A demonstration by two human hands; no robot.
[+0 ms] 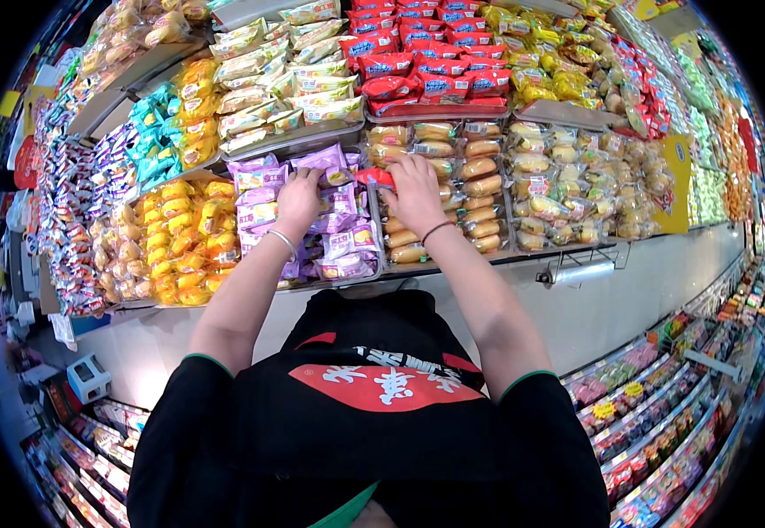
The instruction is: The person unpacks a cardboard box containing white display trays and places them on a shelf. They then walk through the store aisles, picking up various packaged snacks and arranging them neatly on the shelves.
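My left hand [300, 201] rests on the purple snack packets [257, 214] in a clear-walled bin, its fingertips at a packet near the back; whether it grips one cannot be told. My right hand [415, 198] holds a small red packet [376, 177] at its left side, over the border between the purple packets and the clear-wrapped bread rolls [481, 188]. Behind the rolls, red packets [441, 86] lie in stacked rows. Cream-coloured packets [326, 86] fill the section behind the purple ones.
Yellow-wrapped cakes [178, 224] lie left of the purple packets. Bagged buns [554, 178] and a yellow sign [676, 185] are on the right. A metal bracket [583, 267] juts from the display's front. Stocked shelves [653, 409] stand behind me, with a light-coloured stool [88, 378] at left.
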